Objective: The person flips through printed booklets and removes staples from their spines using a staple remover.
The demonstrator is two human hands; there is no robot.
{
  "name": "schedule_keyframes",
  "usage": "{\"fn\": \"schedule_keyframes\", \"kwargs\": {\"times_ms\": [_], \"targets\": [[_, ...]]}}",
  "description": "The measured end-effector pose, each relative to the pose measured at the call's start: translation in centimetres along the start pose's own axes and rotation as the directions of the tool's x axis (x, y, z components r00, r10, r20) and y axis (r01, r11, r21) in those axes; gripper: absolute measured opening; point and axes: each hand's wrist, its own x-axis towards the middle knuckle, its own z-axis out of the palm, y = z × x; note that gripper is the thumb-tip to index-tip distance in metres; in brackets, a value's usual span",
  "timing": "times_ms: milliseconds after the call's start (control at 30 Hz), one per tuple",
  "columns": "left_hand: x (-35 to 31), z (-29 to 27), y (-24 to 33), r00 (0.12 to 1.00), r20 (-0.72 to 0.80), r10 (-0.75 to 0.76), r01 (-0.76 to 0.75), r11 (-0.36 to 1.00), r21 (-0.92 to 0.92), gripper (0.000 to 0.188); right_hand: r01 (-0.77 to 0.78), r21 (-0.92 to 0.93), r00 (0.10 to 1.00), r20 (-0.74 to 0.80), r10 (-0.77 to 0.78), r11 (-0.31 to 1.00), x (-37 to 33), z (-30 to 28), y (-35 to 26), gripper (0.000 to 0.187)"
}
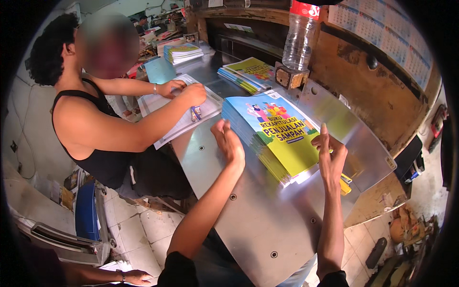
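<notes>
A thick stack of booklets with blue and lime-green illustrated covers lies on the metal tabletop in front of me. My left hand is beside the stack's left edge, its fingers bent and nothing visible in them. On the other side, my right hand is at the right edge with one digit pointing up and the others bent toward the booklets. Whether either hand touches the stack is hard to tell. Partly behind my right wrist lies a yellow tool, perhaps a cutter.
On the left, a person in a black tank top works over printed sheets. More booklets are stacked farther back, near a plastic bottle on a small block. Another person's hand shows at lower left.
</notes>
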Motion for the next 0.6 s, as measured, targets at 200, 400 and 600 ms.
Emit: {"fn": "schedule_keyframes", "kwargs": {"times_ms": [200, 400, 600], "targets": [[3.8, 1.2, -4.8, 0.979, -0.088, 0.184, -0.188, 0.981, -0.046, 0.056, 0.155, -0.103, 0.974, 0.181, -0.134, 0.983, 0.3, 2.5, -1.5, 0.021], [2.7, 2.3, -4.1, 0.977, 0.016, 0.214, -0.213, 0.975, -0.059, 0.069, 0.419, 0.012, 0.809, 0.449, -0.379, 0.908, 7.6, 10.1, -1.6, 0.011], [4.4, 1.0, -6.5, 0.942, 0.005, 0.335, -0.334, 0.942, -0.036, 0.066, 0.493, -0.238, 0.802, 0.497, -0.331, 0.837, 16.5, 24.9, 1.4, 0.02]]}}
